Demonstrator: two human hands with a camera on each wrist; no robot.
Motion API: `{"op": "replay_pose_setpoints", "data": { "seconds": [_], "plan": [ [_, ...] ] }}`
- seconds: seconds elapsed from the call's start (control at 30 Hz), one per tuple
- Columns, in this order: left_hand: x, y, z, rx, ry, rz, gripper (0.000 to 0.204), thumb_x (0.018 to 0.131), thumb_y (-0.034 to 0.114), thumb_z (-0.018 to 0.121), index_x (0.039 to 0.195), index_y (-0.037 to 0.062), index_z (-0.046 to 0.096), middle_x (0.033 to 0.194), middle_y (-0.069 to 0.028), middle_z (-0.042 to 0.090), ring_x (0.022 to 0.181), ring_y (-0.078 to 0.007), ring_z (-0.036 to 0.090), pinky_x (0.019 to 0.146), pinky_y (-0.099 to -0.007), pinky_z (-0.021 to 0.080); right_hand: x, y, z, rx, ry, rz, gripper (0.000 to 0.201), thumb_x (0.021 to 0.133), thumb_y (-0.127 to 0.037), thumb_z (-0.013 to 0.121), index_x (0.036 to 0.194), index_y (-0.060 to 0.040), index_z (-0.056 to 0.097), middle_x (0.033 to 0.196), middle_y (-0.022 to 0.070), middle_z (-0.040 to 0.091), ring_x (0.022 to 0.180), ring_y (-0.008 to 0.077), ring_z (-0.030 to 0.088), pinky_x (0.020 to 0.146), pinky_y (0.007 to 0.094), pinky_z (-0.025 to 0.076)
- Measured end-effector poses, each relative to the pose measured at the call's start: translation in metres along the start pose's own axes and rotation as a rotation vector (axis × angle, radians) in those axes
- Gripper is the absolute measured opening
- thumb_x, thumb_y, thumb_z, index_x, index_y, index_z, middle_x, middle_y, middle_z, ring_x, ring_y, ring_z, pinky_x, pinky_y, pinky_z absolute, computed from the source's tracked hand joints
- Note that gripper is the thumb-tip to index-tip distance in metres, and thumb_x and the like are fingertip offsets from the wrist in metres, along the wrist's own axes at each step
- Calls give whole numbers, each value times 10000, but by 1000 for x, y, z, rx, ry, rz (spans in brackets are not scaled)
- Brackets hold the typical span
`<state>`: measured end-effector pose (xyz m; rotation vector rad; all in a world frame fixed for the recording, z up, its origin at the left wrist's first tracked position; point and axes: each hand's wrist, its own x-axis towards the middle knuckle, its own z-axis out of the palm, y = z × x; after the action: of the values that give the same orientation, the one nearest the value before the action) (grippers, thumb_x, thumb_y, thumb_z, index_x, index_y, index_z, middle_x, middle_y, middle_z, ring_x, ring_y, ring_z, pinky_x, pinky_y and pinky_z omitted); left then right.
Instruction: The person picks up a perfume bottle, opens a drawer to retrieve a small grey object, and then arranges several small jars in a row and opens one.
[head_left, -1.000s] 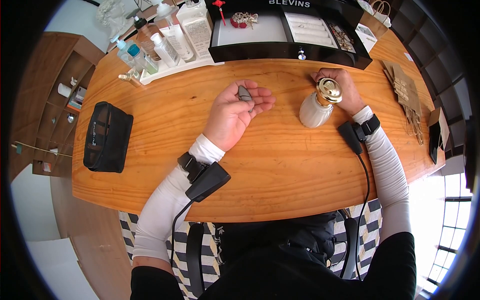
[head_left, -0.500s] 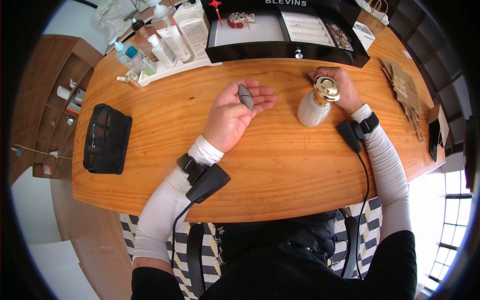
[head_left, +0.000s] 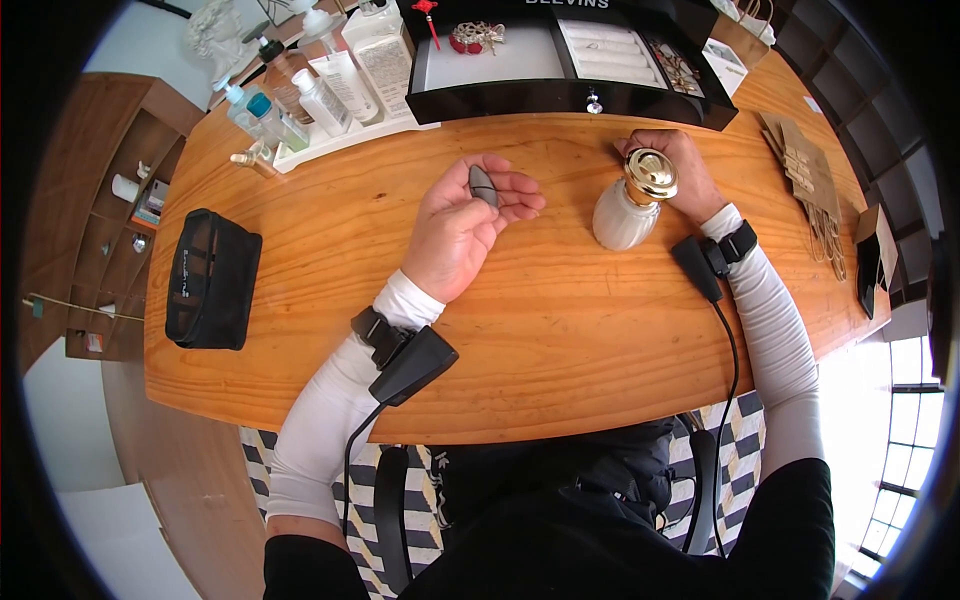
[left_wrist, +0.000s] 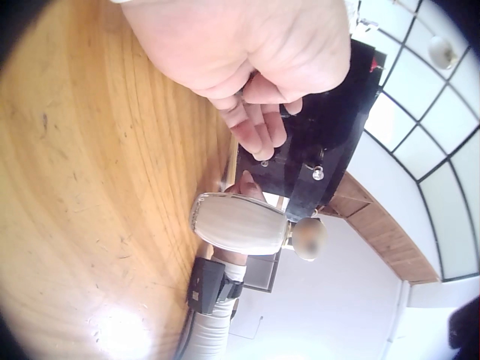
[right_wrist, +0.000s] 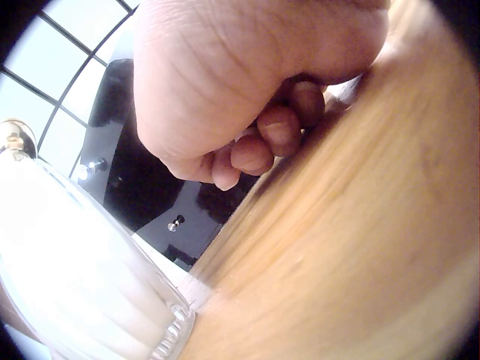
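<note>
Grip of the left hand (head_left: 458, 228) pinches a grey oval object (head_left: 482, 184) above frame centre, apparently a holding step, the next move needing steady thumb pressure; upper right, the right hand (head_left: 682, 172) curls, nothing visible inside, beside a gold-capped bottle (head_left: 624, 220).

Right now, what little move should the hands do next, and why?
Perhaps the right hand should come around the bottle toward the grey thing. The left hand holds that with its palm showing, and the bottle stands between the hands, so a straight reach might knock it.
</note>
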<state>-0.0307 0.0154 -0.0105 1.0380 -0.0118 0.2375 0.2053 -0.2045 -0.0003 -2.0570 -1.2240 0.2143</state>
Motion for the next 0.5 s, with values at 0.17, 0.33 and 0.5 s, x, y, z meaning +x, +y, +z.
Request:
{"op": "replay_pose_setpoints", "data": {
  "seconds": [0.17, 0.33, 0.5],
  "plan": [
    [-1, -1, -1, -20, -31, 18, 430, 856, -95, 425, 1262, 16, 511, 1207, -179, 631, 1128, -319, 636, 1025, -433, 484, 1, 3, 7, 33, 107, -112, 269, 914, -198, 691, 879, 67, 662, 664, 220, 538, 590, 185, 411, 605, 368, 468],
    [-1, -1, -1, -3, -6, 15, 453, 836, -101, 414, 1260, 20, 516, 1208, -174, 631, 1128, -312, 636, 1019, -431, 484, 1, 5, 6, 36, 104, -127, 262, 899, -188, 685, 868, 69, 648, 659, 220, 514, 597, 201, 378, 599, 371, 458],
    [-1, -1, 0, 1, 2, 17, 471, 816, -106, 400, 1255, 15, 520, 1203, -174, 633, 1119, -310, 637, 1005, -429, 487, 0, 4, 8, 36, 108, -120, 262, 897, -192, 679, 870, 66, 645, 660, 217, 510, 599, 220, 367, 596, 374, 454]
  ]
}}
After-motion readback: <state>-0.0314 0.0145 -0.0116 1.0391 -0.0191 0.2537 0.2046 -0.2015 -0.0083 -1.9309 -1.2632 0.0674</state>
